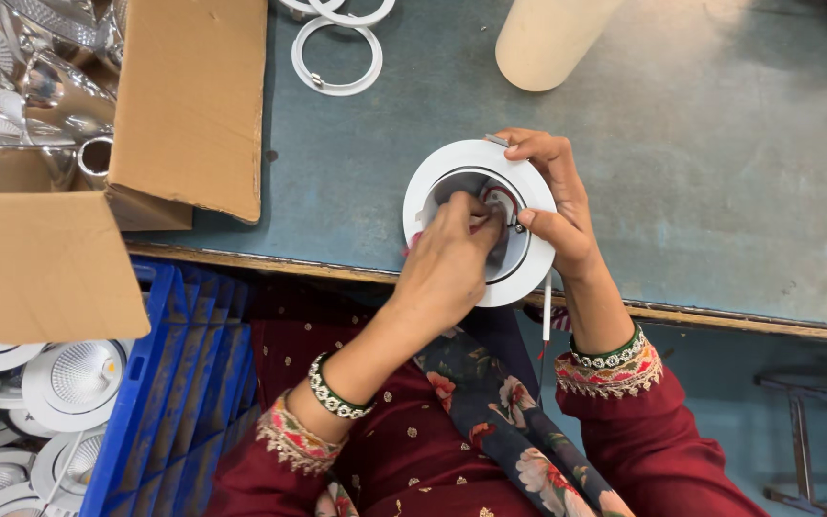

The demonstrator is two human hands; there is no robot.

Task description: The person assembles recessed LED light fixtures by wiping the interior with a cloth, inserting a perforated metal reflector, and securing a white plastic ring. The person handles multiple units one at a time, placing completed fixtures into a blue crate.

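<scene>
White plastic or painted metal makes up the round lamp housing (pixel 480 222), which sits at the near edge of the grey-green bench (pixel 701 191), partly overhanging the wooden lip toward the person's lap. The right hand (pixel 555 206) grips the housing's far-right rim, thumb pressed on the front face and the other fingers curled over the top edge, so they are pinching the ring. The left hand (pixel 452 258) reaches into the housing's central opening; its fingers (pixel 479 213) are bunched together on something small inside, near thin wires, though what exactly they pinch is hidden.

A thin white and red wire (pixel 547 321) hangs from the housing's lower right rim. Beyond the housing, further across the bench, stands a cream cylinder (pixel 547 38), and to the far left of it lie white rings (pixel 337 57). Left of the housing is an open cardboard box (pixel 184 105) of shiny reflectors (pixel 31 86); below that, a blue crate (pixel 179 383) beside finished lamp units (pixel 74 378).

Judging by its look, the housing is light and stiff, with a smooth rim that could slip. The broad outer ring seems the safe place to hold; the inner wiring looks delicate and should not bear any pull.
</scene>
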